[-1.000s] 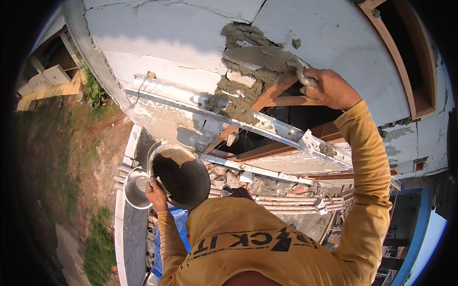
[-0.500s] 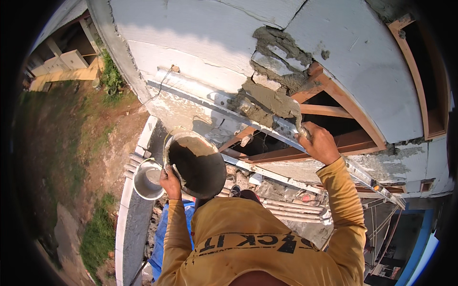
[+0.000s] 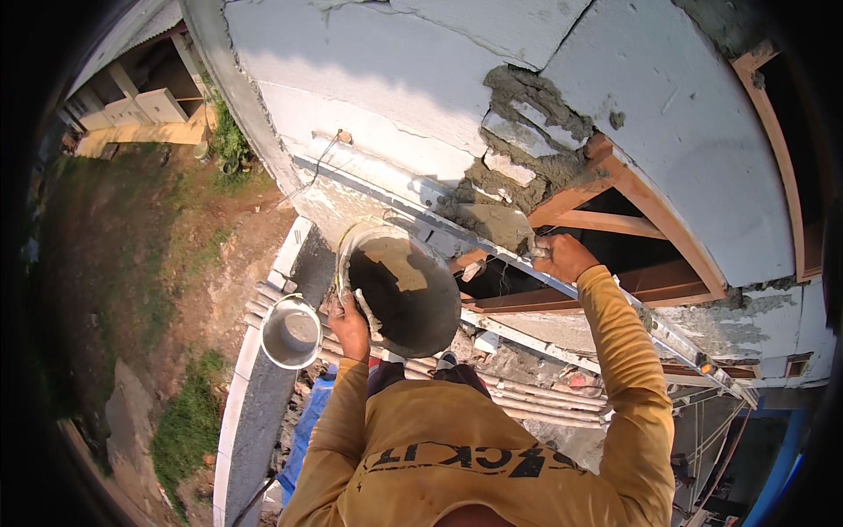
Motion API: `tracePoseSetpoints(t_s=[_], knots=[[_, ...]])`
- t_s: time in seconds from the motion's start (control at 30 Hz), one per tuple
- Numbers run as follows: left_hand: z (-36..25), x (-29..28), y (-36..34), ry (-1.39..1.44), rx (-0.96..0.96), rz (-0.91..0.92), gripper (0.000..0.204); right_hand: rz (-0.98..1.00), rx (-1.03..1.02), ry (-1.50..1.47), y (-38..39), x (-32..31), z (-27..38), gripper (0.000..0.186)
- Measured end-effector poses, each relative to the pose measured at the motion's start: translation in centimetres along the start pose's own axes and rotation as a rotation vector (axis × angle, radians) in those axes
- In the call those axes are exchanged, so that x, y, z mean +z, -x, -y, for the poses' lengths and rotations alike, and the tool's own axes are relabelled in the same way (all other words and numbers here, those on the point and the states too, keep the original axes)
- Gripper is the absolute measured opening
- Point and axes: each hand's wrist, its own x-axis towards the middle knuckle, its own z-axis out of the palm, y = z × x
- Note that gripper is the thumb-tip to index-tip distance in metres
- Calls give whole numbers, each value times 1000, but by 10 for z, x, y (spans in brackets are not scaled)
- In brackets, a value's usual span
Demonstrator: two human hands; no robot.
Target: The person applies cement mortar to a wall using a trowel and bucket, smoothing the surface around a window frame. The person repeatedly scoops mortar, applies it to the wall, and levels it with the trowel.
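Observation:
My left hand [image 3: 349, 325] grips the near-left rim of a large dark bucket [image 3: 426, 329], held tilted with its mouth toward me. Sunlight falls on grey mortar inside it. My right hand [image 3: 564, 256] is closed around the handle of a trowel [image 3: 499, 225], whose blade lies at the wall beside the wooden window frame [image 3: 575, 211]. Wet grey mortar [image 3: 549, 169] covers the broken block corner just above the blade. A long metal straightedge [image 3: 654, 327] runs along the wall below my right hand.
A smaller pale bucket [image 3: 270, 323] stands on the low wall [image 3: 235, 400] at left. Bamboo poles [image 3: 549, 402] lie below me, near rubble and a blue tarp [image 3: 307, 422]. White block wall [image 3: 369, 53] rises ahead, with another wooden frame [image 3: 786, 149] at right.
The large bucket and my left hand have shifted right, closer to the wall. My right hand has drawn slightly left, and the trowel blade has slid down along the mortared edge.

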Motion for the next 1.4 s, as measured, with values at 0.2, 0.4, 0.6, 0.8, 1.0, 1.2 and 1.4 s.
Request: tracePoseSetpoints(t_s=[0.2,0.4,0.6,0.8,1.0,1.2,1.4], knots=[[-8,27,8,154,-19,-29,24,106,164,-387,6,-29,10,41],[-26,40,17,79,-63,54,24,73,-141,51,47,-32,33,38],[-29,35,21,-86,70,64,23,-10,-118,24,45,33,64,42],[-23,23,27,-267,56,118,32,200,-155,55,-18,138,66,41],[-44,16,29,-359,199,123,36,170,-96,-46,-23,210,135,32],[-29,-15,15,-427,69,50,34,614,-310,-35,13,194,138,48],[-24,-12,9,-338,78,-25,41,399,-284,-276,14,219,101,54]])
